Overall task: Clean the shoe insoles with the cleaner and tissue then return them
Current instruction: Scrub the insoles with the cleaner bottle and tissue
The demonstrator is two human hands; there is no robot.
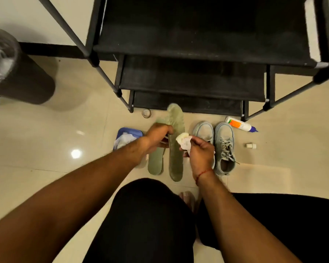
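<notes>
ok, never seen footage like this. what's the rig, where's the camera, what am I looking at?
No machine here: a person works with bare hands, and the single picture comes from a wide-angle camera on their head, looking down at the floor. The left hand grips a long green insole, and the right hand pinches a wad of tissue against it. A second insole lies flat beside it. To the right stand two grey shoes, then a cleaner bottle on its side and a small white cap. A blue tissue box sits left; a black shoe rack stands behind.
</notes>
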